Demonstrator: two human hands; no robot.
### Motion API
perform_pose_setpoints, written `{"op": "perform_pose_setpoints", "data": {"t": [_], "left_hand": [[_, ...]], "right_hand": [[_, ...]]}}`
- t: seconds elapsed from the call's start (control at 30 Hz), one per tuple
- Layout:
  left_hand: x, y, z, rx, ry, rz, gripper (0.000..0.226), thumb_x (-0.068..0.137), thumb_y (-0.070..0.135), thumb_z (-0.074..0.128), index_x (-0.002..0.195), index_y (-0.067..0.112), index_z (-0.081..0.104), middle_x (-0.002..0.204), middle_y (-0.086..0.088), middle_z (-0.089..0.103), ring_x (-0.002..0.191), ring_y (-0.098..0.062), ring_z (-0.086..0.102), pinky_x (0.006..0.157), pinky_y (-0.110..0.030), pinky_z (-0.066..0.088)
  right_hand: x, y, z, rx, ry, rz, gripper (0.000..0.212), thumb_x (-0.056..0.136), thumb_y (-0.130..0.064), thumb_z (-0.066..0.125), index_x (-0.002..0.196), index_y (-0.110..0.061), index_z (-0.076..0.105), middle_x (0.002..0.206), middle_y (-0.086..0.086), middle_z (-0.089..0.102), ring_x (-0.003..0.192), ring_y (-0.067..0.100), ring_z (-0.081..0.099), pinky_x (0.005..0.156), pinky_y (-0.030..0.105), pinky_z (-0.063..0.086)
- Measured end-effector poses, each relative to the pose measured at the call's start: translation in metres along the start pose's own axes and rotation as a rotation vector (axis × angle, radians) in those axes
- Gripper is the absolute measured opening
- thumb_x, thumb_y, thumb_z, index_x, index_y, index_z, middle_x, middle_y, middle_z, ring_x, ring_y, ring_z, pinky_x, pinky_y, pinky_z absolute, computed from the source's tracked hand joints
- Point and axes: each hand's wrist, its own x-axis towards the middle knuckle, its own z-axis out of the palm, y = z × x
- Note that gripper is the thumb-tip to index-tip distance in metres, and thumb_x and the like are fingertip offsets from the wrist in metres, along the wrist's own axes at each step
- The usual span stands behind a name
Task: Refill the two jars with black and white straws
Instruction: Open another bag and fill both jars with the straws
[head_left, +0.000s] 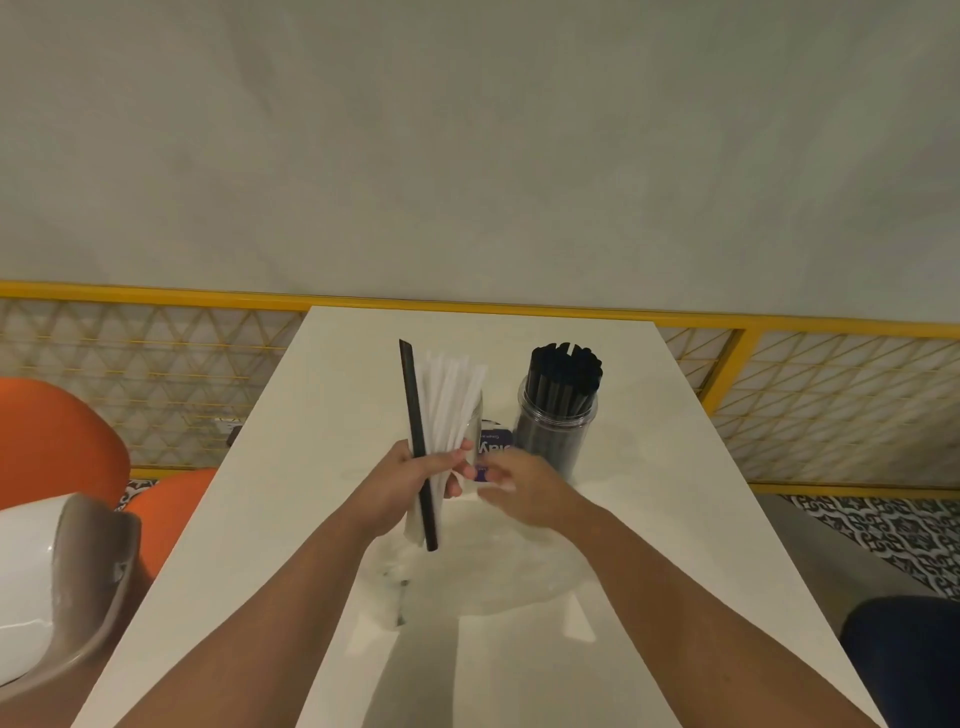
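Two grips meet over the counter's (649, 519) middle: the left grip (410, 483) clasps a fan of white straws (447, 405) plus one black straw (413, 395); the right grip (519, 491) beside it is blurred, its hold unclear. Nearer the far edge, a jar (558, 436) stands full of black straws (563, 371).
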Motion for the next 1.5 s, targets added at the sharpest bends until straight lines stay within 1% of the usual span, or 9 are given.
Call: {"op": "perform_pose_setpoints", "data": {"t": [0.1, 0.2, 0.33, 0.47, 0.57, 0.7, 0.9, 1.33, 1.5], "left_hand": [[0.0, 0.007, 0.004, -0.023, -0.068, -0.015, 0.017, 0.091, 0.01, 0.055, 0.104, 0.007, 0.065, 0.081, -0.014, 0.067, 0.056, -0.018, 0.055, 0.061, -0.024, 0.05], [0.0, 0.009, 0.008, -0.036, -0.124, -0.028, 0.018, 0.093, 0.012, 0.052, 0.107, 0.009, 0.063, 0.083, -0.017, 0.066, 0.056, -0.02, 0.053, 0.061, -0.027, 0.048], [-0.003, 0.013, 0.014, -0.09, -0.147, -0.058, 0.019, 0.096, 0.015, 0.048, 0.103, 0.009, 0.065, 0.08, -0.015, 0.068, 0.053, -0.018, 0.054, 0.057, -0.024, 0.048], [-0.002, 0.012, 0.011, -0.131, -0.098, -0.071, 0.031, 0.097, 0.026, 0.046, 0.104, 0.003, 0.066, 0.089, -0.019, 0.07, 0.059, -0.02, 0.06, 0.059, -0.027, 0.05], [0.001, 0.008, 0.01, -0.212, 0.0, -0.09, 0.028, 0.096, 0.025, 0.049, 0.105, 0.005, 0.066, 0.092, -0.018, 0.072, 0.073, -0.024, 0.069, 0.069, -0.031, 0.056], [0.008, 0.004, 0.005, -0.244, 0.184, -0.091, 0.025, 0.093, 0.022, 0.055, 0.106, 0.003, 0.066, 0.098, -0.018, 0.073, 0.093, -0.031, 0.069, 0.09, -0.041, 0.053], [0.01, 0.006, -0.012, -0.315, 0.34, -0.116, 0.021, 0.097, 0.013, 0.045, 0.099, -0.002, 0.062, 0.091, -0.022, 0.07, 0.08, -0.03, 0.071, 0.074, -0.039, 0.059], [0.013, 0.019, -0.024, -0.31, 0.305, -0.081, 0.02, 0.097, 0.013, 0.045, 0.097, 0.004, 0.063, 0.092, -0.018, 0.071, 0.079, -0.026, 0.071, 0.077, -0.036, 0.057], [0.016, 0.018, -0.026, -0.307, 0.319, -0.092, 0.02, 0.097, 0.013, 0.047, 0.098, 0.003, 0.063, 0.092, -0.018, 0.071, 0.079, -0.027, 0.071, 0.077, -0.036, 0.057]], "right_hand": [[0.006, -0.03, -0.015, 0.594, 0.066, -0.009, 0.032, 0.084, -0.004, 0.054, 0.116, -0.01, 0.058, 0.093, 0.016, 0.06, 0.077, 0.022, 0.057, 0.076, 0.037, 0.048], [0.008, -0.047, -0.022, 0.803, 0.038, 0.001, 0.029, 0.086, -0.003, 0.052, 0.114, -0.007, 0.057, 0.101, 0.021, 0.063, 0.067, 0.023, 0.059, 0.057, 0.028, 0.051], [0.01, -0.057, -0.022, 0.827, 0.041, 0.006, 0.009, 0.093, -0.02, 0.056, 0.096, -0.018, 0.064, 0.095, 0.007, 0.071, 0.073, 0.018, 0.068, 0.055, 0.029, 0.055], [0.017, -0.058, -0.017, 0.823, 0.095, 0.109, 0.021, 0.093, -0.029, 0.054, 0.101, -0.012, 0.062, 0.087, 0.015, 0.069, 0.062, 0.028, 0.061, 0.059, 0.041, 0.047], [0.023, -0.062, -0.013, 0.831, 0.164, 0.181, 0.027, 0.096, -0.031, 0.047, 0.11, -0.009, 0.055, 0.086, 0.008, 0.066, 0.064, 0.023, 0.062, 0.053, 0.03, 0.049], [0.03, -0.07, -0.011, 0.966, 0.315, 0.216, 0.019, 0.099, -0.023, 0.042, 0.105, -0.006, 0.048, 0.08, 0.004, 0.066, 0.073, 0.022, 0.066, 0.067, 0.035, 0.059], [0.04, -0.077, -0.034, 1.025, 0.464, 0.196, 0.01, 0.1, -0.016, 0.039, 0.105, -0.008, 0.044, 0.075, 0.004, 0.055, 0.063, 0.013, 0.059, 0.062, 0.019, 0.051], [0.101, -0.102, -0.085, 0.982, 0.644, 0.01, 0.007, 0.101, -0.015, 0.034, 0.1, -0.009, 0.038, 0.071, 0.002, 0.047, 0.059, 0.013, 0.051, 0.065, 0.021, 0.047], [0.104, -0.095, -0.063, 0.774, 0.653, -0.12, 0.008, 0.102, -0.016, 0.032, 0.102, -0.01, 0.038, 0.076, 0.001, 0.05, 0.066, 0.008, 0.055, 0.06, 0.006, 0.044]]}}
